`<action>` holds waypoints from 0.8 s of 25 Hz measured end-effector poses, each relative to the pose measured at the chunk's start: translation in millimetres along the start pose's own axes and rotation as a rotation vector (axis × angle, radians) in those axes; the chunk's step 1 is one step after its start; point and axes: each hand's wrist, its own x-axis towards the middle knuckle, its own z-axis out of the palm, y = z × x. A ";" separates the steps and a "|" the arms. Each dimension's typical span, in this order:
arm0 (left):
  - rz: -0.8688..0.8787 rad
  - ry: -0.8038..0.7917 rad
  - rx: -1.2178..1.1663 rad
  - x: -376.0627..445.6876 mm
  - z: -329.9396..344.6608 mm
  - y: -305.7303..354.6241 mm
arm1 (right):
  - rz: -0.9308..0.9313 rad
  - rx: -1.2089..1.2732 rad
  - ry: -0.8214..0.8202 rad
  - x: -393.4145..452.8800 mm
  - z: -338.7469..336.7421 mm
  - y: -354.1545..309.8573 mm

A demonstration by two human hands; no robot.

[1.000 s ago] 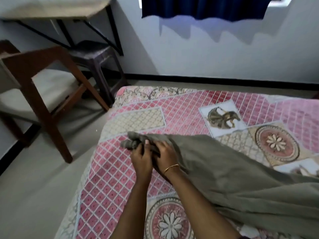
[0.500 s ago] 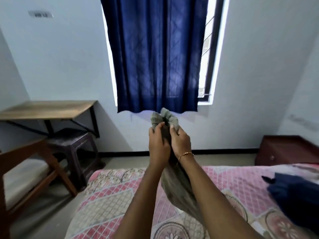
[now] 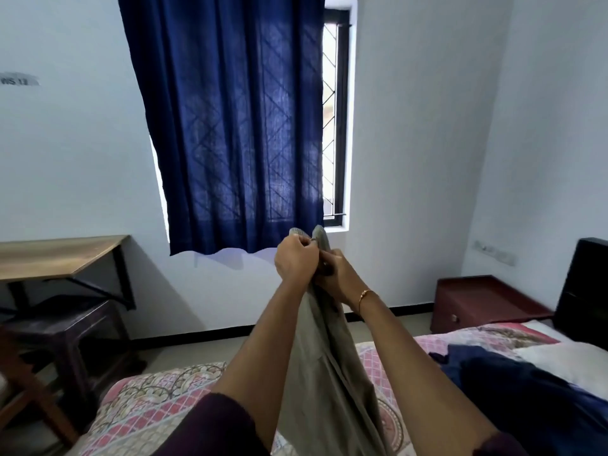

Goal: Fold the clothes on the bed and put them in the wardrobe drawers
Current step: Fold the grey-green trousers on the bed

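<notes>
Olive-grey cotton garment (image 3: 325,366), hanging above patterned pink quilted bed (image 3: 158,409), top edge gripped by left hand (image 3: 293,258) and right hand (image 3: 335,274) with curled fingers; risk: bunched ends slipping, spoiling alignment.

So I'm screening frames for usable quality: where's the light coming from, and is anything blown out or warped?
Head view: daylight enters beside the curtain, where the window strip is blown out; the curtain casts a soft shadow on the wall below; wide-angle lens tilts the walls; hands and garment stay sharp.
</notes>
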 end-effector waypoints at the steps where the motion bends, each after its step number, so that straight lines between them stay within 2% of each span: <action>1: 0.000 0.035 0.026 -1.4 7.4 -0.4 | 0.002 0.052 0.020 -6.2 -1.1 7.0; 5: -0.017 0.137 0.015 3.8 19.8 9.3 | 0.109 0.145 0.128 -41.0 -1.9 52.6; 8: -0.020 0.224 -0.059 7.1 13.6 20.8 | 0.170 0.098 0.181 -62.1 2.6 80.5; 12: -0.022 0.322 -0.185 16.4 -5.3 30.5 | 0.230 -0.038 0.051 -88.6 9.7 105.6; 16: 0.014 0.365 -0.211 24.4 -21.4 35.2 | 0.350 -0.378 -0.108 -99.1 8.8 132.2; 17: 0.012 0.372 -0.209 25.2 -24.3 34.2 | 0.386 -0.471 -0.074 -96.3 3.6 133.6; 18: 0.010 0.381 -0.205 24.7 -26.9 32.7 | 0.411 -0.520 0.041 -92.0 -3.4 133.5; 20: 0.011 0.403 -0.215 23.2 -29.4 28.9 | 0.360 -0.466 0.289 -87.3 -13.8 128.7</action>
